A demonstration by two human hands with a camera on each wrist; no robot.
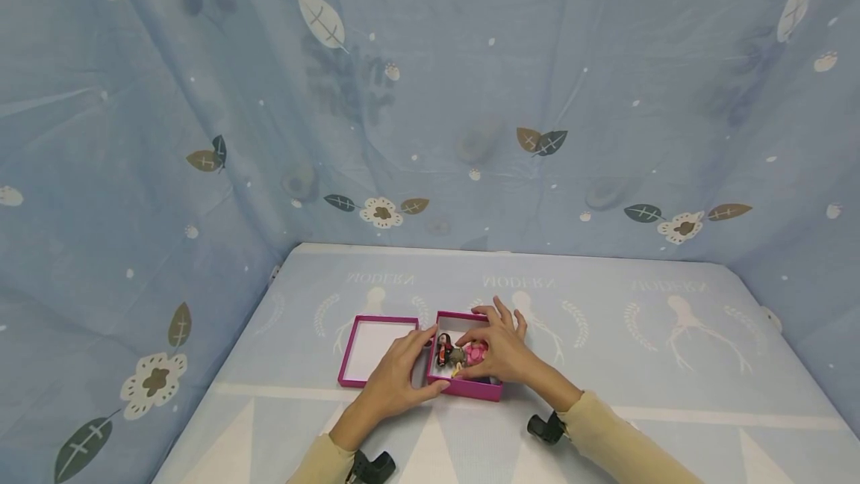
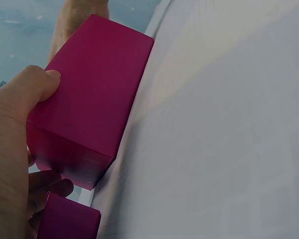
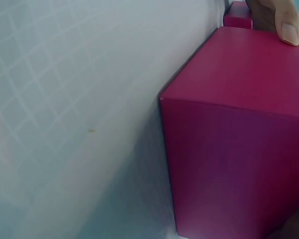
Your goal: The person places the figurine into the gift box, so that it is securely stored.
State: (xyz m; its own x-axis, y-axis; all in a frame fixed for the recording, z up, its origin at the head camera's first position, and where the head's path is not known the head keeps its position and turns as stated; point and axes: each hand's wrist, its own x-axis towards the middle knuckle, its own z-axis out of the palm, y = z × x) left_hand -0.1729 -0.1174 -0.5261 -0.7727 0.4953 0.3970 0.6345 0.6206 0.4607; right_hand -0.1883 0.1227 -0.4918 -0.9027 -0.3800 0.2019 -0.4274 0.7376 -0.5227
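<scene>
A magenta box (image 1: 470, 388) with a white inside lies on the table with its top uncovered. My left hand (image 1: 396, 379) grips its left front corner, the thumb on the front wall and the fingers along the left wall. Inside lie small toy figures: a dark-haired one in red and black (image 1: 444, 349) and a pink one (image 1: 475, 352). My right hand (image 1: 505, 349) reaches in over the right side, thumb and index finger around the pink figure and partly hiding it. In the left wrist view, my left thumb (image 2: 45, 82) presses the box's front wall.
Left of the box lies its shallow magenta lid (image 1: 344, 353), white inside facing up, close behind my left fingers. A patterned light cloth covers the table (image 1: 638, 364). Blue curtains (image 1: 437, 95) hang behind and at both sides. Small black cameras sit on both wrists.
</scene>
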